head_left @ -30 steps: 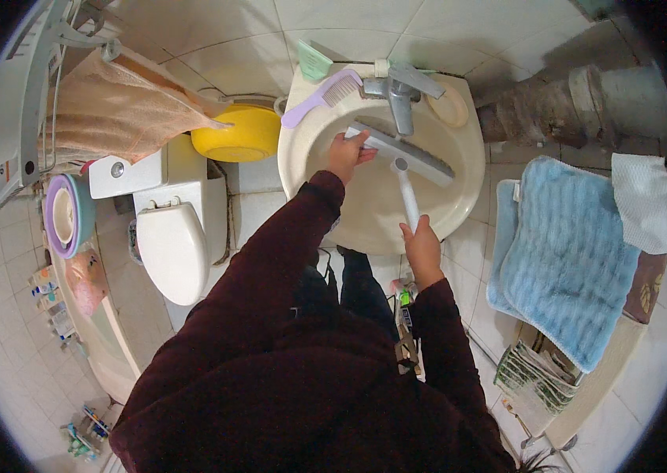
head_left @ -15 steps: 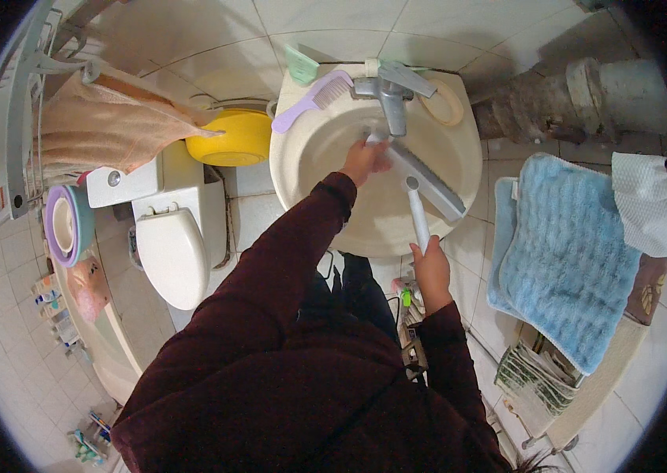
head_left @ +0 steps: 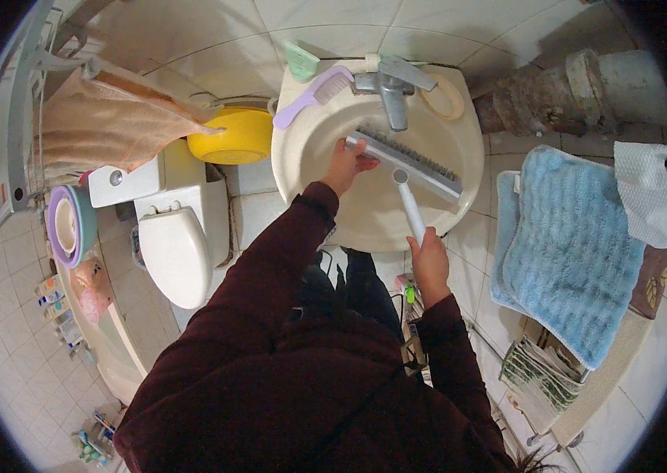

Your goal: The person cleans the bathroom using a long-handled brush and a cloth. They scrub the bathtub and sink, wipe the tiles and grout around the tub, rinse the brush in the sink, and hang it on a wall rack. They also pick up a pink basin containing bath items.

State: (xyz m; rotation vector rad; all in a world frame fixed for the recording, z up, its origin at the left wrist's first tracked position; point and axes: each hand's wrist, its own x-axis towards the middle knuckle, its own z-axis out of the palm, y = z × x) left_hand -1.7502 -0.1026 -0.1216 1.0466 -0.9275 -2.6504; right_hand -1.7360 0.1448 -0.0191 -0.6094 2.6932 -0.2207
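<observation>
Scrub brush (head_left: 408, 155) sits upper centre of frame, inside the sink (head_left: 300, 158) under the tap (head_left: 392, 91) — right hand (head_left: 430, 264) clenched on its white handle, left hand (head_left: 347, 162) fingers gripping the brush head's end.

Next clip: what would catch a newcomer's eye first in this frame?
The long grey scrubbing brush lying across the white sink, under the tap: the left hand grips one end of its head, the right hand its white handle. Next, the yellow basin left of the sink and the blue towel at right.
</observation>
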